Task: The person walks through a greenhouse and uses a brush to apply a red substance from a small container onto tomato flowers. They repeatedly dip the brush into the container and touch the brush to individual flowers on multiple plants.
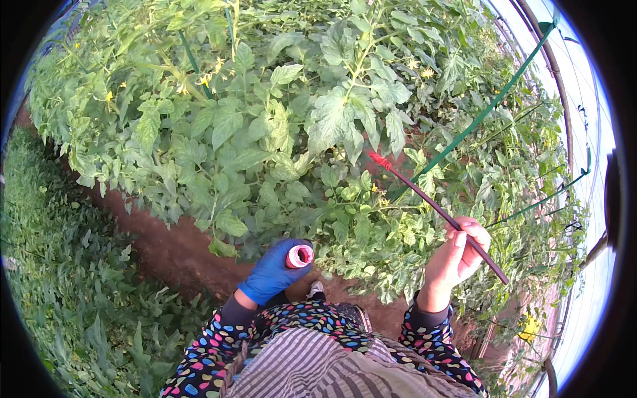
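My left hand (276,271), in a blue glove, is closed around a small open bottle (300,256). The bottle's white neck is stained red, and its mouth faces up at me; the body is hidden by my fingers. Bare of any glove, my right hand (460,253) pinches a slim dark stick brush (438,206) between thumb and fingers. Its tip (380,160) is coated bright red and points up and left, in front of tomato leaves (338,119). Yellow tomato flowers (382,196) show just below that tip.
Tomato plants (239,124) fill the space ahead, with more yellow flowers (205,79). A green support string (477,119) slants across the right side. Bare soil (164,248) runs between the rows. Another row of plants (89,298) grows at left. Something yellow (529,328) hangs at lower right.
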The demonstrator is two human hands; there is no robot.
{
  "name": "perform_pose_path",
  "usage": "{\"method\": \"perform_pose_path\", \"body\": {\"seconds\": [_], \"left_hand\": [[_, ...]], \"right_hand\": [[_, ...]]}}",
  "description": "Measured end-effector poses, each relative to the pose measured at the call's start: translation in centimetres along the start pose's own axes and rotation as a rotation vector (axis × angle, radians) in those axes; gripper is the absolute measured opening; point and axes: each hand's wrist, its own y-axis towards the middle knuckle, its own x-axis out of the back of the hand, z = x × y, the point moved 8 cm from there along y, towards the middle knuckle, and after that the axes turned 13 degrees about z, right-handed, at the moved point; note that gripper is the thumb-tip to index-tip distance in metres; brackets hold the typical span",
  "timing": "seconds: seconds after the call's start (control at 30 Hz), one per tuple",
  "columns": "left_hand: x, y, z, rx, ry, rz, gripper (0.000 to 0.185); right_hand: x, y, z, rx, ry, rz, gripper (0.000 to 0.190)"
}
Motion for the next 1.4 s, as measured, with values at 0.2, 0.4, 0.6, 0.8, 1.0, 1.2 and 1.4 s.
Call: {"method": "perform_pose_path", "body": {"seconds": [0.2, 0.4, 0.6, 0.8, 1.0, 1.2, 1.4], "left_hand": [[0.0, 1.6, -0.5, -0.034, 0.016, 0.092, 0.038], [0.6, 2.4, -0.6, -0.016, -0.056, 0.166, 0.036], [2.2, 2.4, -1.5, -0.050, 0.027, 0.159, 0.036], [3.0, 1.8, -1.5, -0.086, 0.129, 0.116, 0.036], [3.1, 1.6, -3.6, -0.103, 0.200, 0.128, 0.037], [3.9, 0.3, -3.3, -0.137, 0.185, 0.071, 0.039], [5.6, -1.2, -2.6, -0.078, 0.180, 0.007, 0.039]], "right_hand": [[0.3, 0.5, 0.6, 0.025, 0.013, -0.052, 0.015], [-1.0, 0.8, 0.8, 0.024, -0.031, -0.035, 0.014], [-0.9, 1.5, 1.7, 0.112, -0.032, -0.124, 0.018], [2.2, 1.9, 2.5, 0.167, 0.314, -0.253, 0.006], [-0.6, 2.3, 1.9, 0.130, 0.241, -0.186, 0.012], [-6.7, 5.8, 2.8, 0.154, 0.186, 0.027, 0.015], [-10.8, 8.4, 4.1, 0.209, 0.226, 0.110, 0.016]]}}
